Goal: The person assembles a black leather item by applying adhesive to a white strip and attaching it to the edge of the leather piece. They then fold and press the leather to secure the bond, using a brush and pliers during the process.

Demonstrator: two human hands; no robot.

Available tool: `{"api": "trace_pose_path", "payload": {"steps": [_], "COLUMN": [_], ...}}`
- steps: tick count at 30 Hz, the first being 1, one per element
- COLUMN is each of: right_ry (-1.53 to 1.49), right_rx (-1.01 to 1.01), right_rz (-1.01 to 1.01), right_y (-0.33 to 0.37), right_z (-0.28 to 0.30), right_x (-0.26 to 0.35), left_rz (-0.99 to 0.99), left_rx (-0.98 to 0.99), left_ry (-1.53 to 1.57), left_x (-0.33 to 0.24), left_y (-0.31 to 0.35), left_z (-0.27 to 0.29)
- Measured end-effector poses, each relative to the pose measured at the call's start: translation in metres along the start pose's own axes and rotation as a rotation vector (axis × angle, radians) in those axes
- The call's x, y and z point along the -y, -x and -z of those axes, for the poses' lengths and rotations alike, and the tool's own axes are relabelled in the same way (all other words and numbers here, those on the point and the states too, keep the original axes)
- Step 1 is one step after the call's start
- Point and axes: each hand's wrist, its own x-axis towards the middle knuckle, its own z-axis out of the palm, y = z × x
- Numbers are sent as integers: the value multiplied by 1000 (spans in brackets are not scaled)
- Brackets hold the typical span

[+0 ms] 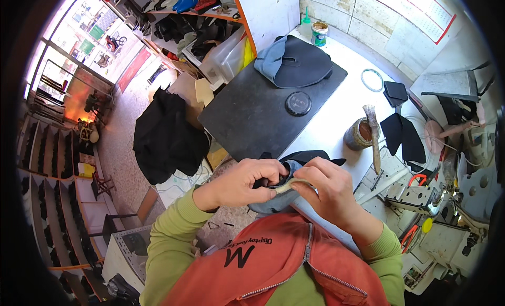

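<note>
My left hand and my right hand meet close in front of my chest, at the near edge of the white table. Between them is a soft black and blue-grey leather piece, like a shoe upper. A narrow cream strip runs along its edge. The left fingers are curled over the edge, the thumb beside the strip. On the other side the right thumb and fingers pinch the strip and the edge together. Part of the piece is hidden by my hands, and a black flap shows beyond them.
A dark board bears another black and blue-grey piece and a round black lid. To the right stands a glue jar with a brush across it. Black material lies left; a machine stands right.
</note>
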Motion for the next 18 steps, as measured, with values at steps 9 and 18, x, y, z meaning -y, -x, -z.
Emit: {"api": "trace_pose_path", "payload": {"steps": [9, 18], "right_ry": [-71, 26], "right_rx": [25, -47], "right_rz": [-90, 1], "right_y": [2, 7], "right_z": [-6, -34], "right_x": [-7, -15], "left_rz": [67, 344], "left_rx": [-85, -114], "left_ry": [375, 406], "left_x": [10, 18], "left_y": [2, 3], "left_z": [-8, -12]}}
